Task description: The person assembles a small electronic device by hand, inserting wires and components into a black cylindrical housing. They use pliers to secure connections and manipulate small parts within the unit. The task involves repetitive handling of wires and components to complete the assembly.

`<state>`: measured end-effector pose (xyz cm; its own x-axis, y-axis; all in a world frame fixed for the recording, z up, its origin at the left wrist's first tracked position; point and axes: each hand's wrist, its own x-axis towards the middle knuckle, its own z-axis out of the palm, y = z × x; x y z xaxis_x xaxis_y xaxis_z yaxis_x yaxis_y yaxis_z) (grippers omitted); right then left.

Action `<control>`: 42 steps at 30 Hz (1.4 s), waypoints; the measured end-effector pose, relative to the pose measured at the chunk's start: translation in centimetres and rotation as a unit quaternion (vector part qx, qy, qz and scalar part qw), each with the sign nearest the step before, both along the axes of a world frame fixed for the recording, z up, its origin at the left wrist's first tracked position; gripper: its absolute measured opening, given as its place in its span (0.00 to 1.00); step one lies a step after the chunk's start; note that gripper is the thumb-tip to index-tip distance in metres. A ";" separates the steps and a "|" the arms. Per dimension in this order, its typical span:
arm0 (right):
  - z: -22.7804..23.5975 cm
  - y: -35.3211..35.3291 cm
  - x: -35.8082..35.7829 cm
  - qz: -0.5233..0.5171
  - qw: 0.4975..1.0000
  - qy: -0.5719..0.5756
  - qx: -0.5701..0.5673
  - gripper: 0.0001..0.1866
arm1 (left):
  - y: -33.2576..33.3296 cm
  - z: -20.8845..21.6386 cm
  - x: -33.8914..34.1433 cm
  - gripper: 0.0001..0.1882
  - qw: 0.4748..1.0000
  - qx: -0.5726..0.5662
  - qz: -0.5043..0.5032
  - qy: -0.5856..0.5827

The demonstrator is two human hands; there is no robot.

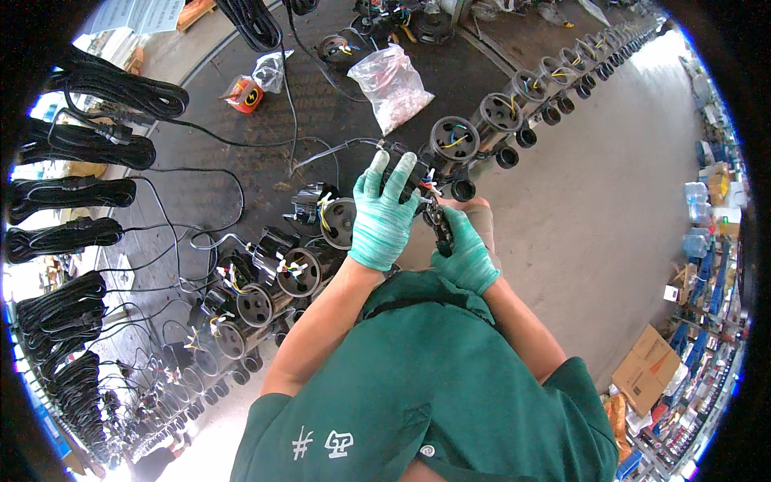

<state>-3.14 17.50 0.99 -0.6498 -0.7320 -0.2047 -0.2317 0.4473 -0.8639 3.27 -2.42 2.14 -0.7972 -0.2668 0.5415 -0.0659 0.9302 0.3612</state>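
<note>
Both my hands wear pale green work gloves. My left hand [384, 215] rests on a black wired housing [397, 170], two fingers stretched over its top and the thumb beside the wires. Thin coloured wires with white ends [428, 181] stick out at its right side. My right hand [466, 255] is closed round dark-handled pliers [438, 225], whose jaws point up at these wires. A grey cable [341, 149] runs into the housing from the left. Close to my left hand stands an open round cylinder [338, 222]. My left palm hides part of the housing.
More round cylinders with wires [454, 138] line the dark table's [241, 145] edge, toward upper right and lower left. Coiled black cables [76, 193] lie on the left. A plastic bag of small pale parts [392, 87] and a red tape roll [243, 95] lie beyond my hands.
</note>
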 end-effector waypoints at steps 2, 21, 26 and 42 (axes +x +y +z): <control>-1.6 0.0 0.2 -0.004 1.000 0.026 -0.016 0.43 | -0.1 0.0 0.0 0.28 1.000 -0.017 -0.008 0.000; -2.0 -2.0 -0.1 -0.005 0.998 0.064 0.017 0.31 | 0.3 0.0 -0.1 0.22 0.992 0.123 -0.009 0.036; 0.7 -1.3 -0.5 0.005 0.992 0.120 -0.029 0.38 | -0.4 -0.3 0.1 0.14 0.999 0.006 -0.028 0.014; 2.5 -1.1 -0.9 0.037 0.989 0.145 0.000 0.39 | -0.5 -0.3 0.2 0.12 0.999 -0.013 -0.040 0.002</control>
<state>-4.06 16.40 3.46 -0.6252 -0.7803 -0.0175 -0.5021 0.4192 -0.7564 3.50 -2.92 1.89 -0.8138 -0.1882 0.5498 0.0104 0.9413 0.3375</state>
